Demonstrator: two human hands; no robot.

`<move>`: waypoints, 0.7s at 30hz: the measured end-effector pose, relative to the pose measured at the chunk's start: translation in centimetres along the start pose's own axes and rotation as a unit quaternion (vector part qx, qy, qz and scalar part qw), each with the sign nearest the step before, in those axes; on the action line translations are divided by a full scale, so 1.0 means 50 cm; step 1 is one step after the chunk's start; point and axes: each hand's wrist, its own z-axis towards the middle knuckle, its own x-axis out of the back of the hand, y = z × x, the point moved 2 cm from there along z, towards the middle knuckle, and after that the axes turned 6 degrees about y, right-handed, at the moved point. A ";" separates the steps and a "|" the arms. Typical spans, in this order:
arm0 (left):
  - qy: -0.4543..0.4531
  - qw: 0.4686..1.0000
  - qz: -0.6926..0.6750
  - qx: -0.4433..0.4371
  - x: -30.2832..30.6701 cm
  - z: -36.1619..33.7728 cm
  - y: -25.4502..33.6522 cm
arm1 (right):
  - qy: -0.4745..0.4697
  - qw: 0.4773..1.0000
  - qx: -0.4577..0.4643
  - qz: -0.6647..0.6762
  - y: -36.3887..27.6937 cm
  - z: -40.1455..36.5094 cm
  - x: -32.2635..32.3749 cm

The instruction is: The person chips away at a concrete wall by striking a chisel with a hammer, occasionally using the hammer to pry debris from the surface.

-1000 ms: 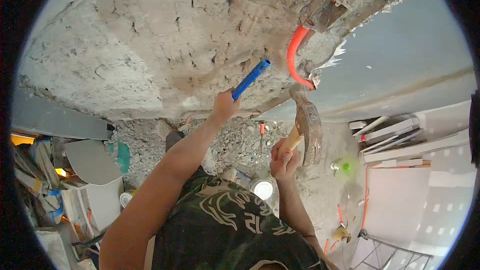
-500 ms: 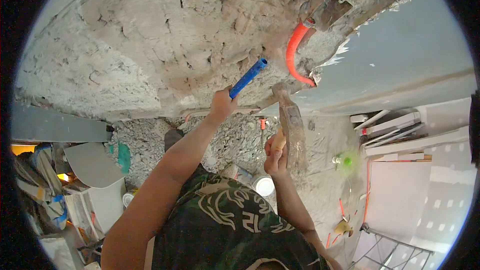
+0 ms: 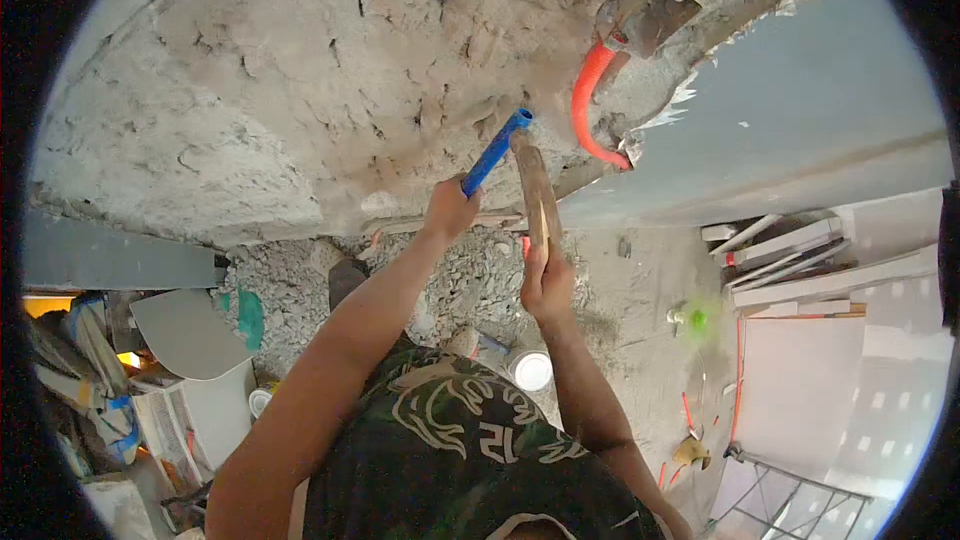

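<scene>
No writing we can read
We read nothing on the blue-handled chisel (image 3: 497, 153), the wooden-handled hammer (image 3: 537, 195) or the dark green shirt (image 3: 450, 460), whose pale swirling print we cannot decipher

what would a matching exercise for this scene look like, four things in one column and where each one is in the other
Things:
1. blue chisel
2. hammer
3. orange conduit
4. white round object

Places:
a. gripped in the right hand
b. lying on the rubble-strewn floor
c. gripped in the left hand
d. running along the broken wall

Pairs: 1-c, 2-a, 3-d, 4-b
</scene>
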 end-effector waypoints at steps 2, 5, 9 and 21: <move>-0.005 1.000 -0.007 -0.013 0.000 -0.003 0.000 | 0.049 0.990 0.131 0.028 -0.052 -0.006 0.011; -0.024 0.999 -0.025 -0.040 -0.010 -0.021 -0.017 | 0.034 0.980 0.128 0.151 0.017 -0.042 -0.007; -0.028 0.972 -0.233 0.003 -0.125 -0.016 -0.149 | 0.083 0.975 0.202 -0.047 -0.047 -0.009 0.017; -0.320 0.746 -0.391 0.435 0.093 -0.198 -0.015 | 0.025 0.995 -0.061 0.075 0.173 -0.222 0.030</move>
